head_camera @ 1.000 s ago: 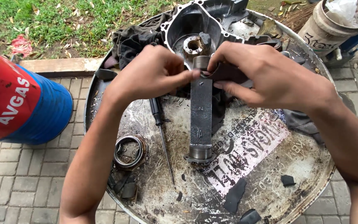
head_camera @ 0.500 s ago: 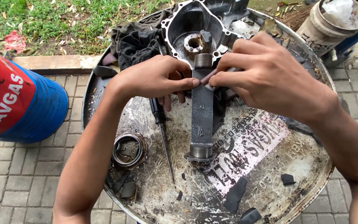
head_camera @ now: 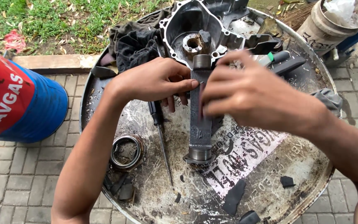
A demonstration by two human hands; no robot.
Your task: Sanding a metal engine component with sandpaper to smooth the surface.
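Head view: round rusty steel drum lid (head_camera: 270, 182) serves as the desk, set over grey paving. Long dark grey cast-metal arm with a cylindrical bush at each end (head_camera: 199, 124) lies lengthwise on it, near the middle, far end just below the grey aluminium engine casing (head_camera: 195, 29).

Left hand (head_camera: 154, 81) sits at the left of the arm's upper part, fingers (head_camera: 187, 84) pressed together, tips touching the arm's left edge. Right hand (head_camera: 249, 95) covers the arm's right side, fingers curled; can't tell exactly what they pinch, its own knuckles hide the contact.

Containers:
- Engine casing is an open shell, holding a round bearing seat with a hole; otherwise nothing loose seen inside.
- Shallow round metal ring-shaped cup (head_camera: 127, 151) on the lid's left, contents dark and unclear.
- Beige plastic bucket (head_camera: 332, 25) off the lid, top right, with crumpled white plastic in it.
- Blue and red steel drum (head_camera: 17, 103) lying at left, closed side only.

Black-handled screwdriver (head_camera: 160, 132) lies just left of the arm. Black rag (head_camera: 133, 45) bunched beside the casing. Black rubber scraps (head_camera: 235, 197) scattered on the lid's near edge.
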